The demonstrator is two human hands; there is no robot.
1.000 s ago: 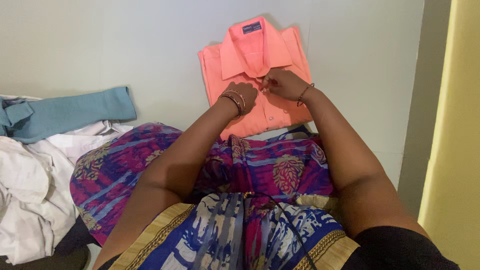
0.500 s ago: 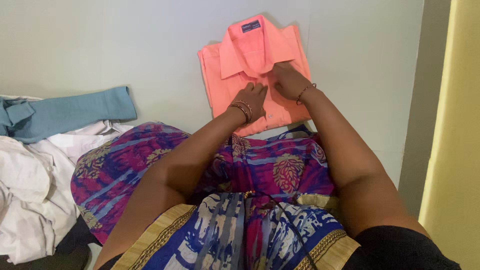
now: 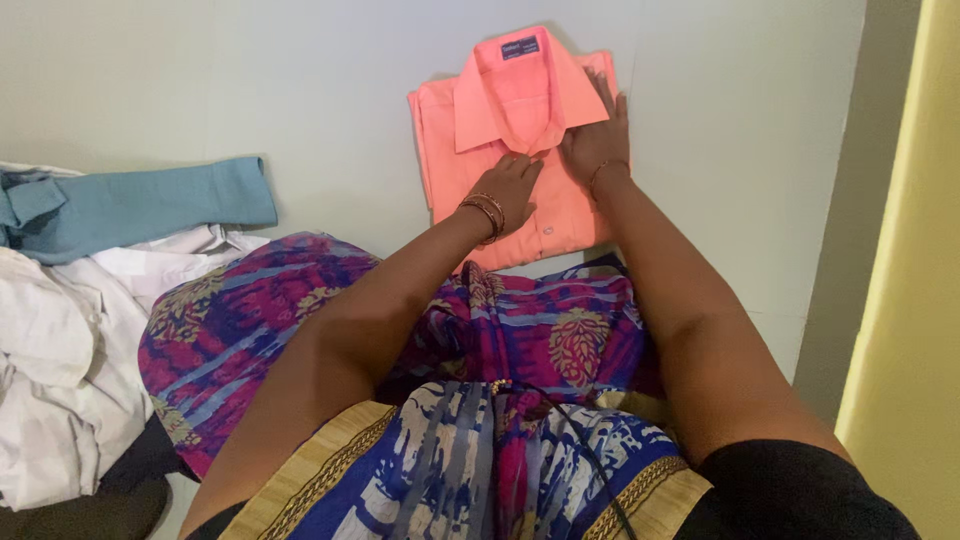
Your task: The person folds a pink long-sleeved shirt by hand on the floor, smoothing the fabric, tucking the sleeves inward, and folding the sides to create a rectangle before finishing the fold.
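Two hands rest flat on a folded orange shirt [image 3: 520, 140] that lies on the pale floor [image 3: 250, 90], far from the person's lap. Left hand [image 3: 512, 188], bangles at the wrist, presses the button line just below the collar, fingers spread and released. Right hand [image 3: 598, 135] lies open beside it on the shirt's right half. Left, a blue garment [image 3: 150, 205] tops white clothes [image 3: 60, 350].

coral collared shirt [image 3: 520, 190]; folded; flat on grey floor; collar up
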